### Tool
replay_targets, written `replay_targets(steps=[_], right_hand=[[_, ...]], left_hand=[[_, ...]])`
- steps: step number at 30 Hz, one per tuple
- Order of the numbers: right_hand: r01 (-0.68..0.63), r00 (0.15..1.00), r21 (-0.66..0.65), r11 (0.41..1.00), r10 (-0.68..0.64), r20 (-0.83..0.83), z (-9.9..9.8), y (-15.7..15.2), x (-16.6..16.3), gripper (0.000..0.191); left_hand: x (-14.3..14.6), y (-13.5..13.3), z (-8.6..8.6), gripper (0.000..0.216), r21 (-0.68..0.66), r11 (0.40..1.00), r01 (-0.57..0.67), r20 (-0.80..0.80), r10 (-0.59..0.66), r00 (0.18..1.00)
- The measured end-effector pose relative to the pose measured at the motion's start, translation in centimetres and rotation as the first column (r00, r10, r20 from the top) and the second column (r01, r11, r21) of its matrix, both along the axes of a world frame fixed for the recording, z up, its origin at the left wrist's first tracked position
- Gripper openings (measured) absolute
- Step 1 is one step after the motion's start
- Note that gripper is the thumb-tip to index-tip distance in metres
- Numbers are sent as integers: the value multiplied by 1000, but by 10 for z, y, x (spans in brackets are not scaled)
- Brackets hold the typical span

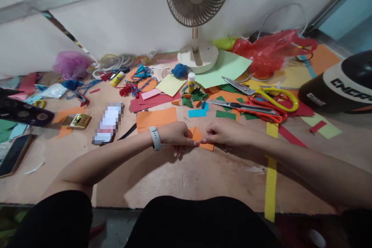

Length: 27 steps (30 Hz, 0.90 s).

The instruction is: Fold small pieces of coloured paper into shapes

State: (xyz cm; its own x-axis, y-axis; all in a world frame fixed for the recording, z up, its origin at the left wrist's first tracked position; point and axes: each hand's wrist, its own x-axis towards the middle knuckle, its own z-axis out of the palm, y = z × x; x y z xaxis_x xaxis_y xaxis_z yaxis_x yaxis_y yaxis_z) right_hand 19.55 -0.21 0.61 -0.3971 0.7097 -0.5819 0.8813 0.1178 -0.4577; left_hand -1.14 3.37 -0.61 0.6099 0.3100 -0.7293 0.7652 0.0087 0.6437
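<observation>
Head view: one orange paper (197,136) is pinched between thumb and fingers by the left hand (178,135) and right hand (218,133), low over the surface (192,182); the fingers' undersides are hidden. A skewed edge could be caused by uneven thumb pressure, or a slip by a loosened hold. Just beyond the hands, one blue strip (197,113) and one upright glue stick (191,83) are seen; beyond the right, one knife (232,105) and one pair of scissors (241,87); to the left, two phones (108,124).
</observation>
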Motion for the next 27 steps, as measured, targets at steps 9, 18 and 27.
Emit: replay_targets(steps=[9,18,27], right_hand=[[10,1000,23,1000,-10,14,3,-2,-3,52],[-36,999,129,991,38,-12,-14,2,4,50],[-56,961,400,915,157,-225,-1,4,-11,30]], left_hand=[[-7,3,1,64,-157,986,-53,-46,46,998],[-33,-2,9,57,-120,988,-94,-40,90,995],[-48,-44,-10,28,789,521,-326,485,-203,851]])
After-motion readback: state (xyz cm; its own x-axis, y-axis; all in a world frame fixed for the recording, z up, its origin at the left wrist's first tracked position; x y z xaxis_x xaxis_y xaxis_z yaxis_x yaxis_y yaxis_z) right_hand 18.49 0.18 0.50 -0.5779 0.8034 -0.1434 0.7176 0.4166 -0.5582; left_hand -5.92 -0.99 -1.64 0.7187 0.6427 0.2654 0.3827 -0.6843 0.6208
